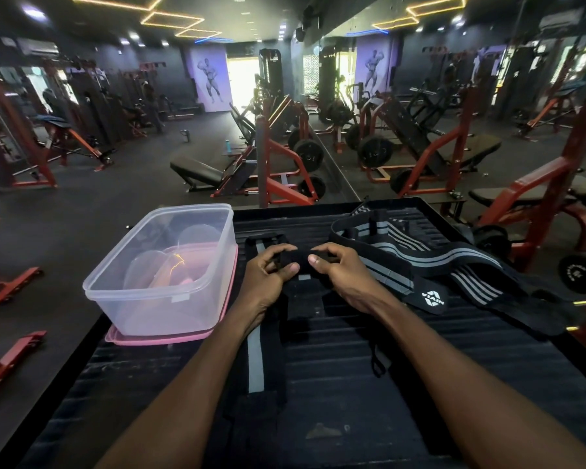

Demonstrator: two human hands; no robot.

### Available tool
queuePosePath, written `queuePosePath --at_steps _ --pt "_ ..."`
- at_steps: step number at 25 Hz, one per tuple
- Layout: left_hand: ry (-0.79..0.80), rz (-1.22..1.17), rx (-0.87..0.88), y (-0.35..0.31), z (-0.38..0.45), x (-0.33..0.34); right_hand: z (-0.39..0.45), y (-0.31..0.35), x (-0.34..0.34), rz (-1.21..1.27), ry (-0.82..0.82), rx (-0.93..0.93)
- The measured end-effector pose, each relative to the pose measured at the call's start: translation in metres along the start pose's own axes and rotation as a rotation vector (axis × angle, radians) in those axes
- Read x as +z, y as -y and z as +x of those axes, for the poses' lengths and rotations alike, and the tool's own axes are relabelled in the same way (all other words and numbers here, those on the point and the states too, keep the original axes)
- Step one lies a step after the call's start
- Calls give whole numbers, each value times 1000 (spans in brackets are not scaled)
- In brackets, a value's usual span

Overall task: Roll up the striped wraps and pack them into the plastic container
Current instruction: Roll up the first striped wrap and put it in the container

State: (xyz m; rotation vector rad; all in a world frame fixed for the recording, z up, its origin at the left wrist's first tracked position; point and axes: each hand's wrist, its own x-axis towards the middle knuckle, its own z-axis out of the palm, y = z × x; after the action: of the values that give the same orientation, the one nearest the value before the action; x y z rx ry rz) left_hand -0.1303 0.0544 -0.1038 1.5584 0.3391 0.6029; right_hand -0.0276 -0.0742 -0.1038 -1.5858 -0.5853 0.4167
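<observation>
Black elastic with a grey stripe: that is the wrap [303,264] both hands are pinching, its rolled end caught between them over the ribbed black platform [386,384]. The left hand [271,270] curls its fingers and thumb round the left end of the roll; the right hand [342,272] pinches the right end the same way, thumb nearest the camera. Both grips are closed on the fabric, and the two thumbs sit close together but apart.

From under the left hand the loose tail [255,360] of this wrap runs back toward the person, its grey stripe lying flat on the platform beneath the left forearm.

Just to the right of the grip and a little beyond it, more striped wraps [420,252] lie in a loose heap (one black end shows a white logo), touching the platform and not the hands.

To the left of the grip stands the clear tub [163,265], open at the top, sitting on its pink lid [142,339] at the platform's left edge. No wrap is in it.
</observation>
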Motion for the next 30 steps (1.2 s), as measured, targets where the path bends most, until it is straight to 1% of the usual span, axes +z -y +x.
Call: queuePosePath --at_steps 2,4,6,8,9,11,12,14,15,17,18,20,22,23,24,26,27,28,30 --pt "35 -82 -45 0 0 2 -3 3 -2 -11 -17 -54" --pt "33 -81 -49 2 1 1 -5 4 -3 -21 4 -84" --pt "10 0 2 3 1 0 -3 3 -1 38 34 -21" --pt "10 76 54 3 1 -2 -4 4 2 184 66 92" --pt "14 96 69 3 1 -2 -3 3 3 199 63 101" --pt "28 76 47 4 1 -2 -2 1 1 99 7 14" --pt "33 41 -4 3 1 0 -2 0 0 60 -10 -46" --pt "59 -18 -106 1 0 2 -3 0 -2 28 0 -117" --pt "61 10 -115 2 1 3 -4 1 -3 13 19 -126" --pt "33 132 -57 6 4 3 -3 0 -2 28 46 -90" --pt "19 166 -22 7 5 2 -3 2 -1 74 55 -39" --pt "11 184 25 10 6 0 -3 3 0 183 98 86" --pt "15 182 39 9 6 0 -3 4 0 190 120 125" --pt "9 147 13 9 6 1 -3 3 -1 156 98 97" --pt "-1 71 -50 7 5 3 -2 2 -2 128 64 56" --pt "14 -192 -222 1 4 6 -2 0 -3 122 24 -25" --pt "42 -274 -271 0 4 6 -3 1 -3 124 31 -54" --pt "69 -271 -283 -1 4 5 -3 2 -4 121 41 -71" --pt "82 -200 -250 -2 3 4 -4 5 -4 148 59 -56"
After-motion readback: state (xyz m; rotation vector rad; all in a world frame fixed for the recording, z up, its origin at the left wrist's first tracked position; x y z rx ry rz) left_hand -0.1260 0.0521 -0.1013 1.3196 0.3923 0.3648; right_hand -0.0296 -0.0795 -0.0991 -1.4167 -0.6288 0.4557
